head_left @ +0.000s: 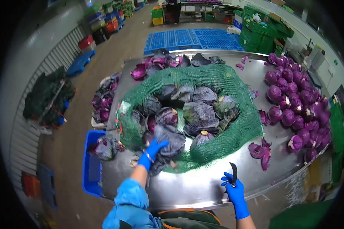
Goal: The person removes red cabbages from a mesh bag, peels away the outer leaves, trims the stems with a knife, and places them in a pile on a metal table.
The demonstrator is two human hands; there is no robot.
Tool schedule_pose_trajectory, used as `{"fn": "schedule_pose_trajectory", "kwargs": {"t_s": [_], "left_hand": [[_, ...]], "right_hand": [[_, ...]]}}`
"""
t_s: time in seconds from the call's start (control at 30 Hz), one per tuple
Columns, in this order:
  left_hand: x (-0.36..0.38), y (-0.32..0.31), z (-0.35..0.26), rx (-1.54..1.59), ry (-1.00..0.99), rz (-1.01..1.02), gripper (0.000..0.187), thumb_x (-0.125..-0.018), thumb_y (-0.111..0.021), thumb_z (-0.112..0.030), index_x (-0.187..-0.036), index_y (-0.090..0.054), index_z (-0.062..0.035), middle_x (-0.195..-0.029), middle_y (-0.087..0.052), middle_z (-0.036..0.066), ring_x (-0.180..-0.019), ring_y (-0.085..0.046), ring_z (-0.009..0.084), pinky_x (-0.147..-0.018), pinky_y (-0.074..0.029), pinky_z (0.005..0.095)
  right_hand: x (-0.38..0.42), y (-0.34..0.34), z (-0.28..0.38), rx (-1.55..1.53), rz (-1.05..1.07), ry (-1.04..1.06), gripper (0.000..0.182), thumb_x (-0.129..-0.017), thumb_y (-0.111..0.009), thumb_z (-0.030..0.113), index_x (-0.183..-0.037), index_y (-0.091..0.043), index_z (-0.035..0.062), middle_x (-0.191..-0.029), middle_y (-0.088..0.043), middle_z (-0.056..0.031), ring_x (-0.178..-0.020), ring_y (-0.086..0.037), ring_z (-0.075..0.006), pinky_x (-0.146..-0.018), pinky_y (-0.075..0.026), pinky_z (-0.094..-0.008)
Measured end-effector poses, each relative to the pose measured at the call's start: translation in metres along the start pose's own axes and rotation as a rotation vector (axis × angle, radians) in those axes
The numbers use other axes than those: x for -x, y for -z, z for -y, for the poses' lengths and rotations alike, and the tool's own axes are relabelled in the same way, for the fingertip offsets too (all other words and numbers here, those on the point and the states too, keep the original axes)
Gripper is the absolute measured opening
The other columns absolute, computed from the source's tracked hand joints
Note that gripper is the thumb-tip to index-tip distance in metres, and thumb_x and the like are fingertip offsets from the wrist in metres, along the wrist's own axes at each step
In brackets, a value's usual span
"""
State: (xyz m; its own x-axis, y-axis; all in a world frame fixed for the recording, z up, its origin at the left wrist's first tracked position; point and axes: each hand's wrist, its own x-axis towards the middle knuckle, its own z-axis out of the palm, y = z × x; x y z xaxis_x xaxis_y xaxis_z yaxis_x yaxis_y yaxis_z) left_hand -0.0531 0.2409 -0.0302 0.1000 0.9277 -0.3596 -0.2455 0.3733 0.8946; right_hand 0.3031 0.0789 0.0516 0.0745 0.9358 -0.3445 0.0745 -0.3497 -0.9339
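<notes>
My left hand, in a blue glove, is at the near side of a red cabbage with dull outer leaves, its fingers spread against it in a grip; some fingertips are hidden. This cabbage lies at the front of a green mesh sack, whose rolled-down rim surrounds several more untrimmed cabbages. In my gloved right hand is a knife with a short, dark, curved blade pointing up. That hand is over the near edge of the steel table, apart from the cabbages.
Peeled purple cabbages are heaped along the table's right side. Loose leaves lie nearer me, with more leaves at the far edge. A blue crate stands at left, a leafy cabbage beside its rim. Blue pallets lie beyond.
</notes>
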Motion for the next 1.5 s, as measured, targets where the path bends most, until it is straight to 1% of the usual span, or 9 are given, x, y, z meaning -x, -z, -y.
{"fn": "schedule_pose_trajectory", "kwargs": {"t_s": [0.13,0.2,0.37,0.6,0.7,1.0,1.17,1.23,1.5], "left_hand": [[0.100,-0.007,-0.062,-0.308,-0.089,0.006,0.087,-0.067,-0.079,-0.028,-0.135,-0.032,0.0006,-0.130,-0.043,0.016,-0.121,-0.042,0.0263,-0.102,-0.035,0.0369],[0.155,-0.025,-0.106,-0.756,-0.203,-0.046,0.091,-0.065,-0.081,-0.026,-0.137,-0.030,-0.0034,-0.135,-0.038,0.014,-0.121,-0.041,0.0261,-0.100,-0.035,0.0367],[0.206,-0.021,-0.026,-1.441,-0.466,0.127,0.080,-0.068,-0.078,-0.024,-0.135,-0.037,-0.0098,-0.135,-0.039,0.015,-0.117,-0.045,0.0315,-0.090,-0.042,0.0391],[0.215,-0.007,-0.012,-0.979,-0.620,0.017,0.075,-0.071,-0.074,-0.031,-0.132,-0.041,-0.0048,-0.137,-0.036,0.021,-0.127,-0.033,0.0383,-0.102,-0.030,0.0446],[0.213,-0.026,-0.003,-1.077,-0.265,0.221,0.099,-0.062,-0.080,-0.041,-0.136,-0.029,-0.0009,-0.136,-0.030,0.030,-0.123,-0.036,0.0433,-0.103,-0.030,0.0450],[0.195,-0.013,-0.005,-1.055,-0.204,0.021,0.121,-0.057,-0.082,-0.041,-0.138,-0.006,0.0082,-0.138,-0.024,0.029,-0.128,-0.029,0.0385,-0.106,-0.027,0.0427],[0.195,-0.024,-0.011,-0.823,-0.091,-0.058,0.119,-0.057,-0.081,-0.042,-0.141,-0.009,0.0034,-0.138,-0.022,0.030,-0.130,-0.024,0.0411,-0.103,-0.029,0.0441],[0.207,-0.034,-0.024,-1.600,-0.280,0.035,0.116,-0.055,-0.083,-0.039,-0.142,-0.015,-0.0023,-0.140,-0.022,0.030,-0.130,-0.025,0.0417,-0.104,-0.028,0.0452],[0.191,-0.015,0.020,-1.091,-0.144,-0.166,0.106,-0.051,-0.085,-0.038,-0.136,-0.031,-0.0060,-0.123,-0.037,0.023,-0.117,-0.035,0.0385,-0.099,-0.030,0.0474]], "right_hand": [[-0.009,-0.083,0.047,-0.053,0.195,0.489,0.056,-0.081,-0.058,-0.001,-0.133,-0.039,0.0030,-0.129,-0.046,-0.0127,-0.112,-0.052,-0.0207,-0.087,-0.046,-0.0285],[-0.001,-0.122,0.068,-0.222,0.415,-0.152,0.065,-0.081,-0.066,0.017,-0.137,-0.034,0.0059,-0.123,-0.051,-0.0094,-0.103,-0.055,-0.0189,-0.064,-0.052,-0.0289],[0.003,-0.165,-0.036,-0.407,0.334,-0.558,0.058,-0.086,-0.058,0.036,-0.134,-0.040,0.0089,-0.120,-0.054,-0.0125,-0.093,-0.062,-0.0224,-0.050,-0.048,-0.0269],[0.021,-0.150,-0.029,-0.303,0.169,-0.368,0.038,-0.083,-0.055,0.012,-0.119,-0.042,0.0059,-0.098,-0.058,-0.0105,-0.069,-0.059,-0.0158,-0.049,-0.048,-0.0255],[0.038,-0.156,-0.036,-0.224,0.118,-0.150,0.050,-0.075,-0.048,-0.007,-0.122,-0.040,0.0062,-0.104,-0.054,-0.0104,-0.081,-0.055,-0.0138,-0.065,-0.048,-0.0244],[0.063,-0.140,-0.015,0.084,0.310,0.103,0.062,-0.081,-0.047,-0.007,-0.139,-0.033,0.0094,-0.122,-0.051,-0.0115,-0.101,-0.057,-0.0180,-0.086,-0.045,-0.0291],[0.064,-0.149,-0.012,0.095,0.275,0.020,0.061,-0.083,-0.053,-0.001,-0.139,-0.034,0.0137,-0.114,-0.057,-0.0112,-0.093,-0.060,-0.0168,-0.080,-0.047,-0.0288],[0.066,-0.146,-0.013,0.038,0.292,-0.131,0.060,-0.084,-0.054,0.001,-0.139,-0.035,0.0144,-0.111,-0.058,-0.0121,-0.090,-0.061,-0.0172,-0.078,-0.048,-0.0288],[0.057,-0.158,-0.020,0.513,0.176,0.090,0.041,-0.084,-0.059,0.019,-0.123,-0.049,0.0114,-0.083,-0.063,-0.0135,-0.070,-0.063,-0.0316,-0.060,-0.050,-0.0389]]}}
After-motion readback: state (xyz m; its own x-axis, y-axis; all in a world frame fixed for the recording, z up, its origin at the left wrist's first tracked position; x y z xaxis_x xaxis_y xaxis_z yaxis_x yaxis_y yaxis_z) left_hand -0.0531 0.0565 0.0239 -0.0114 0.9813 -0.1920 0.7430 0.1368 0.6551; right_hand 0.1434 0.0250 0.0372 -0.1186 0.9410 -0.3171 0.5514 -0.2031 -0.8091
